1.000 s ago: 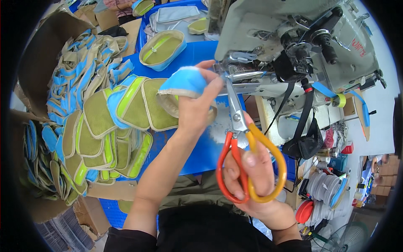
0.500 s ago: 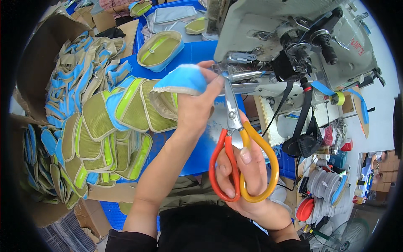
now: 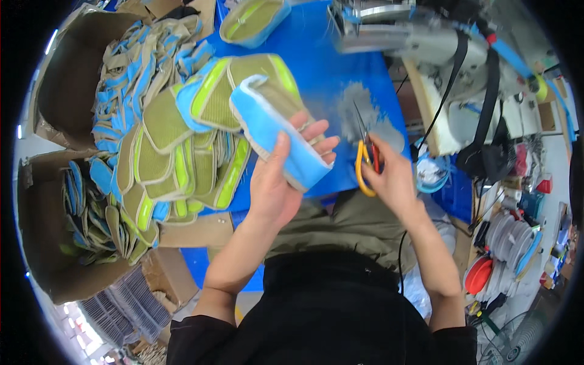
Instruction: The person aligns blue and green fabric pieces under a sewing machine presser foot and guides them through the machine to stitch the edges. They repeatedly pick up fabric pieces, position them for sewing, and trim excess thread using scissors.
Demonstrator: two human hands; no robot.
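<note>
My left hand [image 3: 272, 188] is turned palm up with curled fingers, holding a blue fabric band with pale binding and an olive inner side [image 3: 258, 115]. Behind it lies a pile of olive, lime and blue padded pieces [image 3: 161, 128]. My right hand [image 3: 392, 182] holds scissors with orange-yellow and red handles [image 3: 361, 167], their blades pointing away from me over the grey-smudged part of the blue tabletop [image 3: 331, 55]. The band and scissors are apart.
Cardboard boxes [image 3: 55, 225] stand at left, near a heap of blue-beige strips [image 3: 131, 79]. An olive pouch [image 3: 249, 21] sits at the back. The sewing machine [image 3: 395, 33] is at upper right, spools [image 3: 508, 237] at lower right.
My view has shifted. The scissors have moved down from the machine, away from the band, and become smaller in view. My left hand has turned palm up with the band.
</note>
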